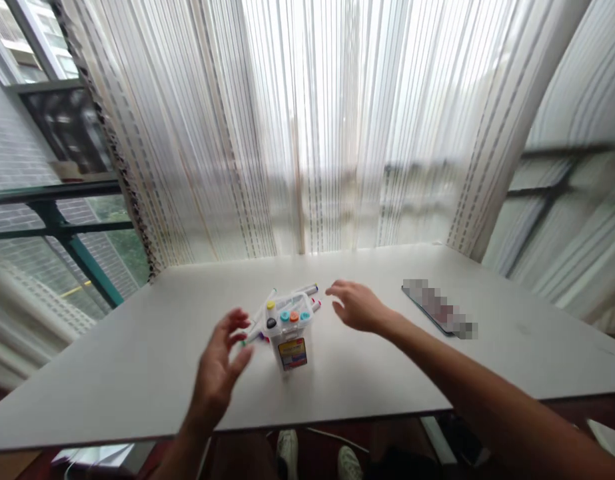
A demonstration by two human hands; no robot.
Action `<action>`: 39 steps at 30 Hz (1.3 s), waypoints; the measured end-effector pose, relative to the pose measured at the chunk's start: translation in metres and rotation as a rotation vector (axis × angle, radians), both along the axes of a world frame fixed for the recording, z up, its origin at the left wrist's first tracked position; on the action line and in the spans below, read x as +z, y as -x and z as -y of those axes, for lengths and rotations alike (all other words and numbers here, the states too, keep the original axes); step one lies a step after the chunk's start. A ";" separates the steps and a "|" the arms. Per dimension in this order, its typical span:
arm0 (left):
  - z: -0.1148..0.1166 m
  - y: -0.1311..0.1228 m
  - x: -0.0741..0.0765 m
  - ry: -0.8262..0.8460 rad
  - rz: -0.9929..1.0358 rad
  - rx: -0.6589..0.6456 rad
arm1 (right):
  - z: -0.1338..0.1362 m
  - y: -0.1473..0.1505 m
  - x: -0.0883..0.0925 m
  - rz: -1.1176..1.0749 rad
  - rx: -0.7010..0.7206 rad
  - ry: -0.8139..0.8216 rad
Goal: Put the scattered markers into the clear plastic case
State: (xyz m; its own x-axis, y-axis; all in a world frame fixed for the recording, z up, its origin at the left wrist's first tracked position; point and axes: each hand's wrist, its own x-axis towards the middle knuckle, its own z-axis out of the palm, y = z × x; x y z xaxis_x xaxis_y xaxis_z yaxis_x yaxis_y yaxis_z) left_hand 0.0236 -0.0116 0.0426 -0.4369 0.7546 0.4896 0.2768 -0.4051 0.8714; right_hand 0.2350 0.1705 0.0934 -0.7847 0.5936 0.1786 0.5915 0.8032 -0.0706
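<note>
Far left of frame: window with green railing [62,230], bare glass, then striped sheer curtain [307,133] across the whole back.

White table [137,373] fills the lower half.

Left hand [222,367] lower centre-left, fingers spread, palm facing right toward the box. Grip wide open, holding nothing, just beside the box, not touching as far as I can tell.

Marker box [290,333] at frame centre: clear plastic tub standing upright on the table, long axis vertical, label facing the camera. Marker caps point up: yellow, black, blue, orange, teal.

Loose markers [307,291] lie flat on the table behind and to both sides of the box, long axes running roughly lower left to upper right.

Right hand [357,307] right of centre, above and behind the box, fingers loosely extended toward the left. Grip open, empty, near the loose markers.

Right of it: flat dark device [440,312], blurred, lying diagonally, well apart from the box.

Nothing sits between either hand and the box.
</note>
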 end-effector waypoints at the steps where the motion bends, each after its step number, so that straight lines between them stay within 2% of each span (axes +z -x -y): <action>1: -0.007 -0.005 -0.004 0.040 -0.002 -0.033 | -0.001 0.007 -0.002 0.021 0.018 -0.010; 5: -0.031 -0.020 -0.028 0.241 -0.060 -0.132 | -0.007 0.038 -0.024 0.119 0.085 -0.016; 8: -0.038 -0.021 -0.038 0.248 0.002 -0.191 | -0.011 0.045 -0.036 0.149 0.109 0.011; 10: -0.039 -0.020 -0.041 0.219 0.074 -0.261 | -0.013 0.035 -0.038 0.138 0.119 0.054; 13: -0.037 -0.019 -0.041 0.210 0.083 -0.281 | -0.016 0.002 -0.032 0.056 0.089 0.130; 15: -0.036 -0.021 -0.039 0.207 0.075 -0.279 | -0.017 -0.026 -0.020 -0.042 0.040 0.155; 17: -0.036 -0.022 -0.036 0.197 0.079 -0.284 | -0.016 -0.053 -0.001 -0.188 0.001 0.180; 18: -0.035 -0.023 -0.035 0.193 0.085 -0.283 | -0.014 -0.064 0.012 -0.316 -0.003 0.222; 20: -0.035 -0.024 -0.032 0.191 0.088 -0.287 | -0.005 -0.078 0.042 -0.691 0.043 0.421; 22: -0.035 -0.024 -0.031 0.192 0.091 -0.296 | 0.010 -0.081 0.073 -0.808 0.077 0.516; 25: -0.036 -0.024 -0.032 0.179 0.101 -0.290 | 0.032 -0.064 0.109 -0.790 0.141 0.471; 28: -0.037 -0.022 -0.035 0.158 0.085 -0.292 | 0.046 -0.029 0.126 -0.650 0.199 0.395; 31: -0.038 -0.020 -0.039 0.162 0.072 -0.308 | 0.056 0.010 0.129 -0.462 0.244 0.334; 34: -0.039 -0.018 -0.042 0.170 0.074 -0.317 | 0.066 0.042 0.125 -0.170 0.297 0.242; 37: -0.040 -0.019 -0.044 0.163 0.113 -0.326 | 0.075 0.061 0.116 0.047 0.275 0.121; 39: -0.040 -0.019 -0.043 0.163 0.131 -0.317 | 0.077 0.067 0.109 0.084 0.239 0.069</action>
State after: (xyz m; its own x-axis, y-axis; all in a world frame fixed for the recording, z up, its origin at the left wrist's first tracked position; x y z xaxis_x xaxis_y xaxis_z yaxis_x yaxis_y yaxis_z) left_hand 0.0427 0.0286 -0.0007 -0.2204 0.9256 0.3076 0.0418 -0.3061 0.9511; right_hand 0.1681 0.0936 0.2028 -0.9147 0.3977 0.0727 0.3912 0.9160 -0.0887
